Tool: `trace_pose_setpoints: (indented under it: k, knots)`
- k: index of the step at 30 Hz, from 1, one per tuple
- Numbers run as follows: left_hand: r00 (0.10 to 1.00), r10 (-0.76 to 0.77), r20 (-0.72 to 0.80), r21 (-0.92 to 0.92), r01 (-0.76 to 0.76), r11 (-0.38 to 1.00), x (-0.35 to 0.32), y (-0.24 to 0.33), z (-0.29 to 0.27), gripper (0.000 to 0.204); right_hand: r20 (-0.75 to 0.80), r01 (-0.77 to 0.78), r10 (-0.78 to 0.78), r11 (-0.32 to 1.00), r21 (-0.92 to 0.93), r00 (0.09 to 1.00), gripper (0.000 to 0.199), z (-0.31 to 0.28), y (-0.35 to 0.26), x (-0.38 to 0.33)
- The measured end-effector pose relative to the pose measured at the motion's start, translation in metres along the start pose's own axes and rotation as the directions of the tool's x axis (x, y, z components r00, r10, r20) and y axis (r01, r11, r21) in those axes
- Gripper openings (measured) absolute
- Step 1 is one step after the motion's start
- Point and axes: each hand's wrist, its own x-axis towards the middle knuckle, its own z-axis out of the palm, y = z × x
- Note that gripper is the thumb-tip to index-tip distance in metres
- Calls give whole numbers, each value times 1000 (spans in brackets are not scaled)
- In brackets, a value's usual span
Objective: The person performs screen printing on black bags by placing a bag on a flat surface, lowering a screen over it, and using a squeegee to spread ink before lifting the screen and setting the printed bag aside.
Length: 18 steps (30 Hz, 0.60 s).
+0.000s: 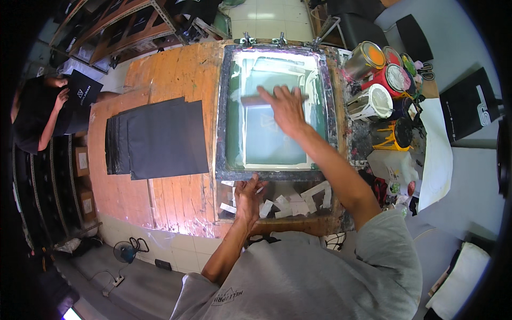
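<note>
Head cam looks down on the right hand (286, 109) gripping the squeegee (256, 100) on the mesh near the far end of the screen frame (220, 122). Left hand (249, 196) presses the frame's near edge, fingers curled. I'd keep pressure even and the frame pinned flat.

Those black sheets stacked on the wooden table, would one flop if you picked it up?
Probably yes: the black sheets lie thin and flat, fanned at their left edges, so one likely bends and weighs little. Pushed, they would likely slide over each other on the wooden table.
</note>
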Motion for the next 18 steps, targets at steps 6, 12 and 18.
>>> trace_pose_setpoints:
  k: [6,12,18]
  knots:
    - [994,69,88,-40,-66,997,-16,19,7,36,28,-4,2,998,62,1000,72,-88,-85,-107]
    - [949,234,210,-122,-211,970,-45,66,40,32,-138,6,0,999,43,990,67,-150,-102,-96]
    - [686,460,564,-214,-416,884,-8,129,59,27,-413,101,-116,993,-59,903,48,-209,-64,0]
